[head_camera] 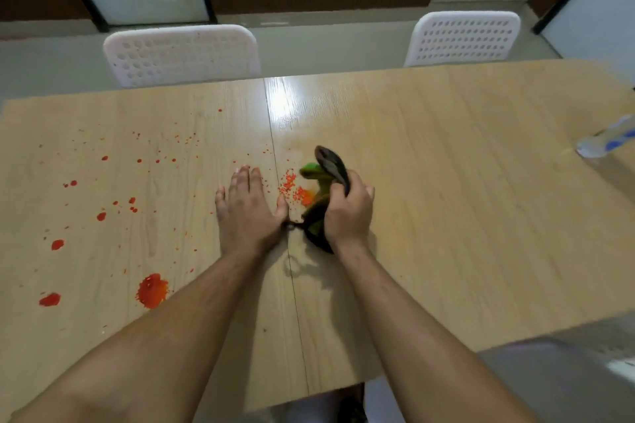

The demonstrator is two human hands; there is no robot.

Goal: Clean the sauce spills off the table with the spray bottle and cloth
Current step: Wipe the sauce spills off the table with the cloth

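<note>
We are in the wiping step, and most of it lies ahead of us. Starting at the left, the pale wood-grain laminate table [446, 134] carries the heaviest red sauce spills [153, 290]: one thick, glossy blot near our left forearm, a smaller one just left of it, and a loose spray of round droplets fanning up and across toward the centre seam. These sit proud on the smooth, slightly shiny surface and look untouched.

Our left hand [245, 213] lies flat on the table just left of the seam, palm down, fingers straight and spread, holding nothing; we judge it is bracing us. Between the two hands a patch of fine orange-red specks [292, 185] sits just right of the seam, partly smeared.

Our right hand [348, 213] is curled round the cloth [318, 211], a soft, crumpled rag of dark and bright green fabric, bunched so one grey-dark fold sticks up above the knuckles. The cloth's lower part appears to touch the table at the edge of that speck patch, with a small loop trailing toward the left thumb.

Far right, at the table's edge, stands the spray bottle [608, 141], clear plastic with blue markings, blurred, well apart from both hands.

Next, we judge, the cloth needs pressing through the specks, then carrying leftward to the big blots, which may want spraying first.
</note>
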